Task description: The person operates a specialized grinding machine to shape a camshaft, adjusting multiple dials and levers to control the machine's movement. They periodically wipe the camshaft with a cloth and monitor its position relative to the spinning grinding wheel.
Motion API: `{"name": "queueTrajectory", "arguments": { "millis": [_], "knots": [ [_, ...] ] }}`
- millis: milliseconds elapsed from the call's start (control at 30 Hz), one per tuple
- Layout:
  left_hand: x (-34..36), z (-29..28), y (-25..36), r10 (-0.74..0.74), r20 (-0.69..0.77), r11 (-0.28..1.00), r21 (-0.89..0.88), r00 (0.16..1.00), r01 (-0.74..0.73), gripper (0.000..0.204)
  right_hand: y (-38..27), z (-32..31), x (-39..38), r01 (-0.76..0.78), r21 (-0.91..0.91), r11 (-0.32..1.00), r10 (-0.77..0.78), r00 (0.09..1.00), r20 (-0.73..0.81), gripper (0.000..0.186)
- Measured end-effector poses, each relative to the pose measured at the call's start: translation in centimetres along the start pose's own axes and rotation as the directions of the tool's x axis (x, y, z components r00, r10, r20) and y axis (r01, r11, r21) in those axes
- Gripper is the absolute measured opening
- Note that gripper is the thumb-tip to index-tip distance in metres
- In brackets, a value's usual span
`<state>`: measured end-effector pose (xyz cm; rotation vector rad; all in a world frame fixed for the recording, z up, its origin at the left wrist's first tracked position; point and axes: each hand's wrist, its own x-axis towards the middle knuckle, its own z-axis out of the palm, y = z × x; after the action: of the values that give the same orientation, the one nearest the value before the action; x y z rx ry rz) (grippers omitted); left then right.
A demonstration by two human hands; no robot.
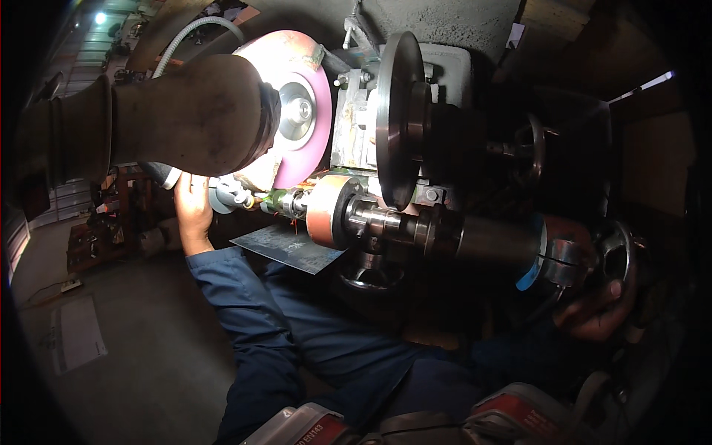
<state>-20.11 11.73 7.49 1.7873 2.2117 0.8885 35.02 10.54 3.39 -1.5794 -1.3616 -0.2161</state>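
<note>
My left hand (194,215) reaches up beside a round grey fitting (222,196) with a bright metal part, left of a pink grinding wheel (317,133). Its fingertips are partly hidden by a large dark bulbous tube (170,115), so what they grip does not show. At the dim right side, my right hand (593,315) has its fingers around the rim of a metal handwheel (627,259). Between the hands runs a shaft assembly with an orange-sided drum (326,211). A few orange sparks show below the pink wheel.
A large dark disc (397,122) stands upright right of the pink wheel. Below the drum are a thin metal sheet (293,248) and a lower handwheel (371,276). A ribbed hose (196,28) arches at the back. Red-and-grey cartridges (519,408) show at the bottom edge.
</note>
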Motion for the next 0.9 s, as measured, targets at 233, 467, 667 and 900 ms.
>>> {"name": "queueTrajectory", "arguments": {
  "millis": [233, 467, 667, 900],
  "knots": [
    [-0.1, 0.4, 1.7, 0.006, -0.014, 0.998, -0.058, 1.0, -0.007, 0.011, -0.9, 0.0, 0.6, -0.094, 0.051, 0.994, 0.09, 0.993, 0.071, 0.036],
    [0.1, -0.1, 0.9, -0.003, 0.023, 0.999, -0.04, 1.0, 0.004, 0.016, -0.3, -0.6, 1.2, -0.077, 0.036, 0.996, 0.071, 0.988, 0.136, 0.034],
    [-0.2, 0.2, 1.1, -0.057, 0.019, 0.992, -0.111, 0.998, 0.058, 0.018, -0.3, -1.3, 1.8, -0.165, -0.028, 0.986, 0.166, 0.952, 0.257, 0.033],
    [-0.2, 0.1, 1.1, -0.014, 0.014, 1.0, -0.015, 1.0, 0.014, 0.017, -0.2, -0.2, 0.7, 0.042, 0.067, 0.997, -0.048, 0.995, 0.082, 0.033]
  ]
}}
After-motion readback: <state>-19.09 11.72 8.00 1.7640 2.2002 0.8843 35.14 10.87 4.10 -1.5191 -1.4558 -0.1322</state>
